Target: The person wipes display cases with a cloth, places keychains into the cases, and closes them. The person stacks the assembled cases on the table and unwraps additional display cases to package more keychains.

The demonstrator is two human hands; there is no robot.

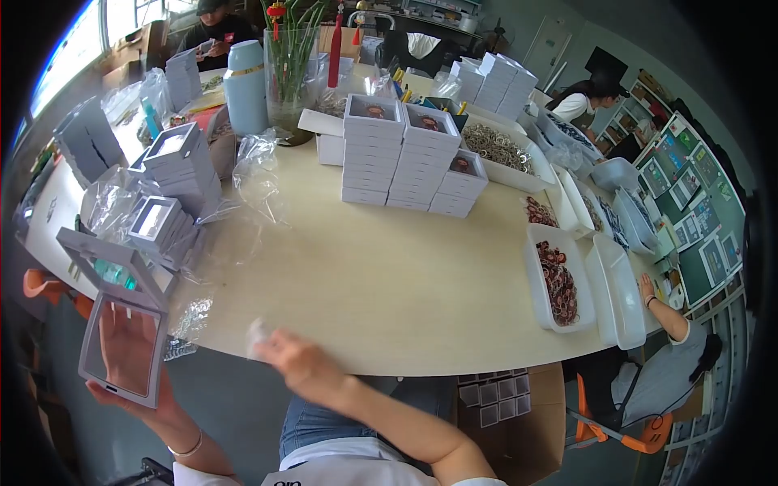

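Note:
My left hand (130, 356) holds up an open hinged frame box (121, 344) with a clear window; the palm shows through it. Over the table's front edge, my right hand (300, 360) is closed, its fingers pinched around a small whitish thing (259, 336) that is blurred by motion. Stacks of small white boxes (166, 166) and crumpled clear plastic bags (259, 162) stand beyond my left hand. Taller stacks of white boxes (373, 150) with a small figure on top are at the back middle of the table (365, 283).
Trays of reddish keyrings (559, 283) and metal rings (498, 150) line the right side, beside an empty white tray (616, 292). A vase (292, 81) and blue bottle (245, 89) stand behind. An open carton (543, 421) is below the edge. Other people sit around.

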